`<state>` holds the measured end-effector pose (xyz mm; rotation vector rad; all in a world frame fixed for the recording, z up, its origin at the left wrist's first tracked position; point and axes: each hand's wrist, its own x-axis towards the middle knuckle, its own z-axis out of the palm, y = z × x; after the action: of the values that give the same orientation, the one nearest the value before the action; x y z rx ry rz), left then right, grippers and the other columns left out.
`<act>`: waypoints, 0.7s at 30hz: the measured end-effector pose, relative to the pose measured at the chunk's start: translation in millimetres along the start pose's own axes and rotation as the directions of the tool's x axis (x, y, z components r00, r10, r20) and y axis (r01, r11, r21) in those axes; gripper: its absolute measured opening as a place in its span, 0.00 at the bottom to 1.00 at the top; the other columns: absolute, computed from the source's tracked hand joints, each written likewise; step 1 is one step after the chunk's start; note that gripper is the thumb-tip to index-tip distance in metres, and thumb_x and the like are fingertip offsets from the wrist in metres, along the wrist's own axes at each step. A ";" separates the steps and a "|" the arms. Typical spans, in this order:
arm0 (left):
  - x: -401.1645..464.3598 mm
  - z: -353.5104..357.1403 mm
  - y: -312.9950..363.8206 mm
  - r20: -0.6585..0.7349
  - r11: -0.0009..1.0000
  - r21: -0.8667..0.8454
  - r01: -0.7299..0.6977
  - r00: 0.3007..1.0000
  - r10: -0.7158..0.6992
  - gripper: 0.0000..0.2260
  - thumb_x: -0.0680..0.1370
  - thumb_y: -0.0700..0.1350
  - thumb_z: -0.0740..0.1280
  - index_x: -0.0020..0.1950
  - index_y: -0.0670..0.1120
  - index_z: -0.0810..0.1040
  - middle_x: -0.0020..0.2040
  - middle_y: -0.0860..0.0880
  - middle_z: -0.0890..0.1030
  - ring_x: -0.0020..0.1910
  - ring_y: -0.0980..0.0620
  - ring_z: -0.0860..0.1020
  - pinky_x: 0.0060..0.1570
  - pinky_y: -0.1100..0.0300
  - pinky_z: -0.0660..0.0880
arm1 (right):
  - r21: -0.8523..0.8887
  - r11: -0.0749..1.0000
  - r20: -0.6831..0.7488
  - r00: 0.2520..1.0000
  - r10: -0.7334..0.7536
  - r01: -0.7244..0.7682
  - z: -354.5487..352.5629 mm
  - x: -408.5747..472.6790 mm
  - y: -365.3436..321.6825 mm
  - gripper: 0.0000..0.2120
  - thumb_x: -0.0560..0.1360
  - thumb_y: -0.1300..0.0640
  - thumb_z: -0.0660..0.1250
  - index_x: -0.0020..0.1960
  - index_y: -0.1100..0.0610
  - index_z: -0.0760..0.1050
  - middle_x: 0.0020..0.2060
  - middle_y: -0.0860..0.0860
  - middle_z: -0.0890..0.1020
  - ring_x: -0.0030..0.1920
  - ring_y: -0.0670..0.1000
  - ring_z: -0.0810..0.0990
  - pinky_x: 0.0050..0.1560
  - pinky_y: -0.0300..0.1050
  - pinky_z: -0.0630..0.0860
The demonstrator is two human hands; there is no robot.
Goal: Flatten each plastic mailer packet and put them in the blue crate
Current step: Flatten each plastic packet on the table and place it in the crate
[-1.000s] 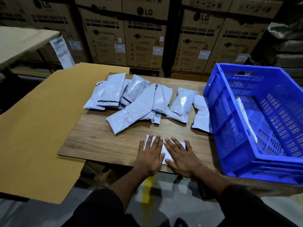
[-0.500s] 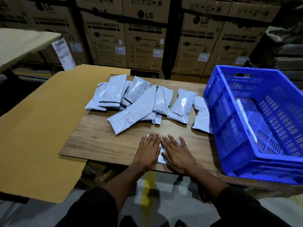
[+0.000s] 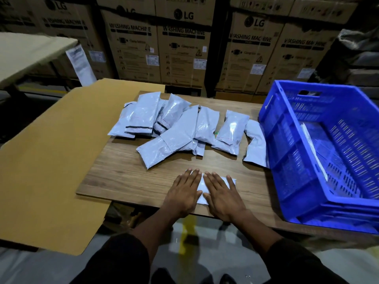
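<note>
A small white mailer packet [image 3: 202, 188] lies near the front edge of the wooden tabletop [image 3: 123, 171]. My left hand [image 3: 184, 191] and my right hand [image 3: 222, 194] press flat on it side by side, fingers straight, covering most of it. Behind them, several grey-white mailer packets [image 3: 176, 128] lie in a loose overlapping row across the table. The blue crate [image 3: 287, 140] stands at the right end of the table, and one flat white packet [image 3: 311, 148] leans inside it against the near wall.
A large brown cardboard sheet [image 3: 51, 160] covers the left side beside the wooden top. Stacked washing machine cartons [image 3: 184, 48] fill the background. Another table [image 3: 26, 52] stands at the far left. The floor shows below the table's front edge.
Both hands have slid over the packet: they drew close together half a second ago and have now spread a little to the right, uncovering the packet's right end.
</note>
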<state>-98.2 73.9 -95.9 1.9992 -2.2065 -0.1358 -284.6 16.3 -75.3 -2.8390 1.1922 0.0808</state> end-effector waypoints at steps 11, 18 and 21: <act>-0.7 -5.7 0.8 0.084 1.000 0.022 0.020 0.996 -0.021 0.33 0.80 0.58 0.38 0.83 0.46 0.49 0.83 0.49 0.50 0.81 0.47 0.48 0.78 0.45 0.50 | 0.031 0.993 0.097 0.989 0.114 -0.118 -5.5 -13.6 16.5 0.30 0.82 0.41 0.40 0.81 0.49 0.44 0.80 0.43 0.45 0.80 0.48 0.41 0.75 0.66 0.41; -1.8 -8.6 2.3 0.075 1.000 0.014 0.011 0.997 -0.012 0.33 0.79 0.59 0.39 0.83 0.46 0.50 0.83 0.48 0.51 0.81 0.47 0.49 0.78 0.46 0.48 | 0.058 0.981 0.174 0.969 0.174 -0.186 -11.2 -32.8 41.6 0.30 0.82 0.38 0.39 0.81 0.46 0.37 0.79 0.39 0.37 0.78 0.45 0.34 0.74 0.67 0.37; -1.6 -5.8 -0.8 0.083 1.000 0.011 0.012 0.996 -0.013 0.33 0.80 0.58 0.41 0.83 0.46 0.50 0.83 0.48 0.51 0.81 0.47 0.49 0.78 0.45 0.49 | 0.062 0.980 0.198 0.964 0.176 -0.191 -11.8 -39.7 50.2 0.31 0.81 0.36 0.38 0.80 0.45 0.35 0.78 0.38 0.34 0.77 0.44 0.31 0.74 0.66 0.35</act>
<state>-96.3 75.7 -90.4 2.0492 -2.2487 -0.2123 -347.9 8.5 -62.5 -2.5759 1.3772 0.3003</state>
